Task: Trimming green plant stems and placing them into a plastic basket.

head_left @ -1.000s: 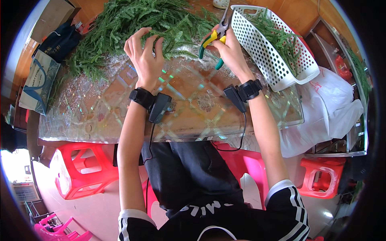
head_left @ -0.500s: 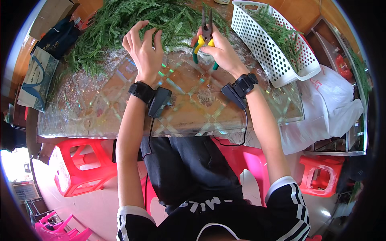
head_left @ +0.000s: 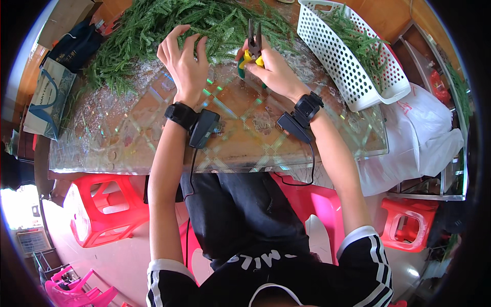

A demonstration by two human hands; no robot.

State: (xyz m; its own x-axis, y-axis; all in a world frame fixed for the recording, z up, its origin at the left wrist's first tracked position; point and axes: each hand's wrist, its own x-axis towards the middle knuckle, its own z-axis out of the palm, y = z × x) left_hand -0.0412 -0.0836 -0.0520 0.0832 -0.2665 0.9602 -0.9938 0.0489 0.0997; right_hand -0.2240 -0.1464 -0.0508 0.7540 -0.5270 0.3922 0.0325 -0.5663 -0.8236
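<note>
Long-nose pliers (head_left: pixel 253 47) with yellow and green handles are gripped in my right hand (head_left: pixel 276 69), their jaws pointing away from me and a little apart. My left hand (head_left: pixel 183 65) hovers over the near side of a heap of green artificial pine branches (head_left: pixel 169 23). Its fingers are raised, curved and spread, with nothing seen between them. White flakes lie scattered around the branches on the glass-covered table (head_left: pixel 230 148). Both wrists carry a black strap with a dark box and a cable.
At the right stands a white perforated basket (head_left: pixel 335 74) holding more green sprigs. Beside it hangs a white plastic bag (head_left: pixel 404 138). A paper gift bag (head_left: pixel 48 100) and a dark bag (head_left: pixel 76 46) sit on the left. Red stools (head_left: pixel 105 210) stand below the table edge.
My right hand with the pliers has shifted slightly left and the jaws' tips now sit closer to the branches' middle. My left hand has barely moved.
</note>
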